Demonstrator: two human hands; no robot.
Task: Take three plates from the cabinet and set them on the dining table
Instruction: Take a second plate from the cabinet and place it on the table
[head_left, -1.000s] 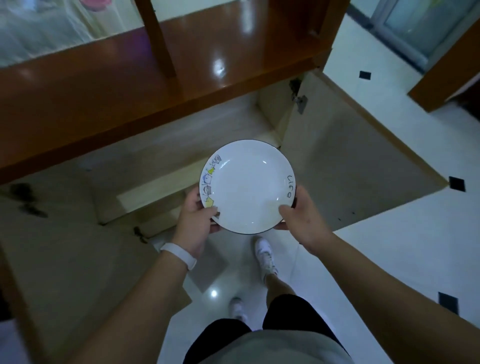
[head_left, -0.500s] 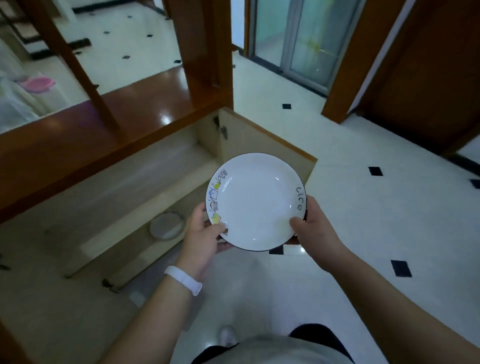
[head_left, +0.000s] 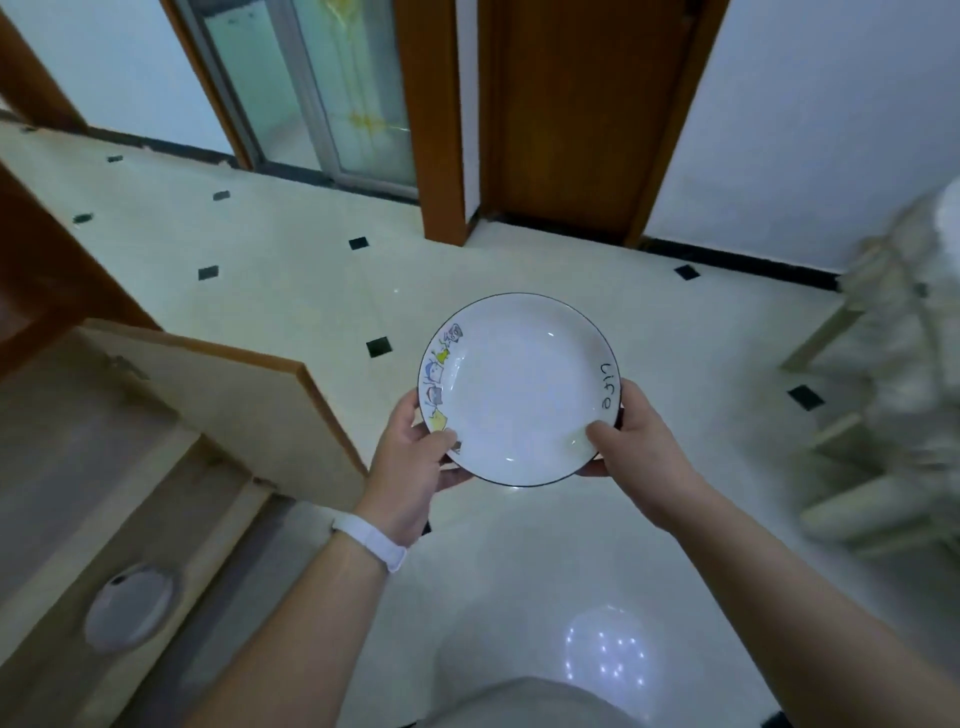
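I hold a white plate (head_left: 519, 389) with a dark rim, small cartoon drawings on its left edge and the word "Life" on its right edge. It is level in front of me, above the tiled floor. My left hand (head_left: 410, 457) grips its near left rim, thumb on top. My right hand (head_left: 634, 441) grips its near right rim, thumb on top. The open cabinet (head_left: 78, 467) lies at the lower left, with another round plate (head_left: 130, 605) lying inside it. The dining table is not in view.
The cabinet door (head_left: 234, 405) stands open, jutting toward the middle of the floor just left of my left hand. A wooden door (head_left: 571, 114) and a glass sliding door (head_left: 322, 88) are ahead. A blurred pale wooden frame (head_left: 883, 389) stands at the right.
My view has turned to the right, away from the cabinet toward the doors. The plate stays in both hands and has moved away from the cabinet, out over the floor.
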